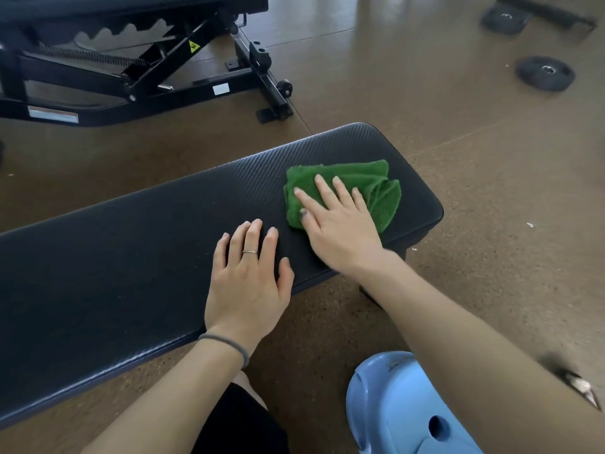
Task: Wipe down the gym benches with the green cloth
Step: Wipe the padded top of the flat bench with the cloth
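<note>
Brown speckled gym flooring (474,208) surrounds a flat black bench (137,244) with carbon-weave padding. Near its right end lies the green cloth (370,188), a bunched, folded terry towel, pressed flat under the right hand (337,221) with fingers spread. Beside it, the left hand (248,283) rests splayed on the pad, grasping nothing. Behind, the adjustable bench (137,60) carries a yellow warning sticker (193,46) and unreadable labels.
</note>
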A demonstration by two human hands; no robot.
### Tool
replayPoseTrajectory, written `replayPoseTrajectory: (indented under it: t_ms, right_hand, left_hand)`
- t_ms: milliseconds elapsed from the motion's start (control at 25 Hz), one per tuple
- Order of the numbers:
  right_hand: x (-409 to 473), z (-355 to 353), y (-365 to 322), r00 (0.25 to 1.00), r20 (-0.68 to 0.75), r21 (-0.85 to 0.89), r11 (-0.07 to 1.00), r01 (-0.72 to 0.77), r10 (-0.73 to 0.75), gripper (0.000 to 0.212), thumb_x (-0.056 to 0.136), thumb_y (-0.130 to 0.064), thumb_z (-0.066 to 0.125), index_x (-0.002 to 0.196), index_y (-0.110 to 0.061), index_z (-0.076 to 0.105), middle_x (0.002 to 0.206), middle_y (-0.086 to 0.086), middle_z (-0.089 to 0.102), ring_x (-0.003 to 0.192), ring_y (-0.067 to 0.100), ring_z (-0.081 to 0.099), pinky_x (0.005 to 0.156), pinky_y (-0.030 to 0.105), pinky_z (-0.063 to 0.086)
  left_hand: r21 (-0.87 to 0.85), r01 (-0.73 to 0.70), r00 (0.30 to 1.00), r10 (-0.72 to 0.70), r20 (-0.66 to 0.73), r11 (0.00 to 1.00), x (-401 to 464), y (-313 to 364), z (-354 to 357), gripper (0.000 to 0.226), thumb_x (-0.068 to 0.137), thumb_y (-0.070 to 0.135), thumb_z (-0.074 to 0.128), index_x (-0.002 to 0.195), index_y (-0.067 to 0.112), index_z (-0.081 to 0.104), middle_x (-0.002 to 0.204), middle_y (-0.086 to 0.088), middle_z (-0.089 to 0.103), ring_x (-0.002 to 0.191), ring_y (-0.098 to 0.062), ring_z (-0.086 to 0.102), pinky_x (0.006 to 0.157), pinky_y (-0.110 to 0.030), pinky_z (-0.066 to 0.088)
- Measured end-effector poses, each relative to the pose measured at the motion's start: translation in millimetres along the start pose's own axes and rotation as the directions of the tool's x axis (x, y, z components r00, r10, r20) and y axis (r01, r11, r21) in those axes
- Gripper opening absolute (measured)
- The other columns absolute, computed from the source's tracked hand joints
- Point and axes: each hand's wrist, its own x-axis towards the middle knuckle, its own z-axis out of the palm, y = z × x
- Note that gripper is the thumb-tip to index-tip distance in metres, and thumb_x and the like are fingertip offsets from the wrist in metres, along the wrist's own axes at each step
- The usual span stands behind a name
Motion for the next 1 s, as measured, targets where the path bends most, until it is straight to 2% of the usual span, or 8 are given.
replayPoseTrajectory:
  t_ms: [80,160,280,440,560,680,800,1000]
  right_hand:
    - [-44,10,-10,0.998,-0.023,0.003,0.999,0.055,-0.055,0.052,0.11,-0.047,0.015,0.162,-0.046,0.012,0.174,-0.006,-0.001,0.16,0.02,-0.01,0.129,0.045,-0.007]
    - [-59,7,-6,0.995,0.038,0.01,0.996,0.093,-0.094,0.052,0.109,-0.05,0.015,0.161,-0.051,0.011,0.173,-0.01,-0.003,0.159,0.016,-0.011,0.128,0.042,-0.008]
    - [-3,-6,10,0.992,0.069,0.016,0.994,0.107,-0.108,0.052,0.108,-0.055,0.013,0.16,-0.053,0.012,0.173,-0.01,0.0,0.159,0.014,-0.007,0.128,0.041,-0.006]
    - [48,-7,8,0.999,0.032,-0.006,1.0,0.011,-0.011,0.053,0.109,-0.052,0.013,0.161,-0.048,0.013,0.174,-0.005,0.002,0.16,0.02,-0.006,0.128,0.046,-0.005]
    - [0,5,-3,0.992,0.026,-0.017,0.993,0.12,-0.12,0.053,0.109,-0.05,0.013,0.162,-0.046,0.011,0.174,-0.005,0.0,0.16,0.019,-0.008,0.129,0.045,-0.005]
    - [-25,6,-3,0.976,0.084,-0.006,0.979,0.202,-0.2,0.052,0.108,-0.051,0.011,0.161,-0.05,0.011,0.173,-0.009,-0.001,0.159,0.015,-0.008,0.129,0.043,-0.006]
    - [33,-6,-2,0.975,0.083,-0.013,0.978,0.208,-0.207,0.051,0.109,-0.053,0.014,0.16,-0.052,0.016,0.173,-0.009,0.005,0.16,0.015,-0.003,0.129,0.044,-0.002]
    - [117,-16,3,0.988,0.065,-0.042,0.989,0.139,-0.137,0.052,0.109,-0.052,0.016,0.161,-0.048,0.019,0.173,-0.006,0.01,0.16,0.016,0.001,0.128,0.044,-0.002]
  left_hand:
    - [-0.006,-0.004,1.0,0.004,-0.001,1.0,-2,0,-1,0.057,0.103,0.044,0.024,0.147,0.016,0.047,0.154,-0.012,0.046,0.145,-0.031,0.039,0.121,-0.052,0.031]
    - [-0.007,-0.009,1.0,0.009,-0.005,1.0,-2,0,-1,0.056,0.103,0.043,0.024,0.146,0.015,0.047,0.154,-0.013,0.046,0.145,-0.032,0.039,0.121,-0.053,0.03]
    - [-0.012,-0.006,1.0,0.006,-0.008,1.0,2,-2,-2,0.055,0.103,0.042,0.028,0.146,0.015,0.048,0.153,-0.013,0.046,0.145,-0.031,0.04,0.12,-0.052,0.031]
    - [-0.002,-0.002,1.0,0.002,-0.002,1.0,1,-2,-2,0.055,0.102,0.042,0.028,0.146,0.015,0.048,0.153,-0.014,0.047,0.145,-0.031,0.04,0.12,-0.053,0.031]
    - [-0.002,-0.001,1.0,0.001,0.0,1.0,-1,0,-1,0.054,0.103,0.041,0.03,0.146,0.013,0.048,0.154,-0.014,0.046,0.146,-0.032,0.039,0.12,-0.053,0.029]
    - [0.015,-0.019,1.0,0.019,0.003,1.0,-1,-1,-1,0.054,0.103,0.041,0.029,0.144,0.012,0.049,0.154,-0.014,0.045,0.146,-0.032,0.038,0.12,-0.053,0.029]
    - [0.014,-0.01,1.0,0.01,-0.008,1.0,2,-1,-1,0.054,0.103,0.04,0.031,0.145,0.011,0.049,0.154,-0.014,0.046,0.145,-0.031,0.039,0.12,-0.053,0.029]
    - [0.02,-0.006,1.0,0.006,-0.017,1.0,2,-2,0,0.056,0.103,0.041,0.03,0.146,0.012,0.048,0.154,-0.014,0.046,0.146,-0.031,0.039,0.12,-0.053,0.03]
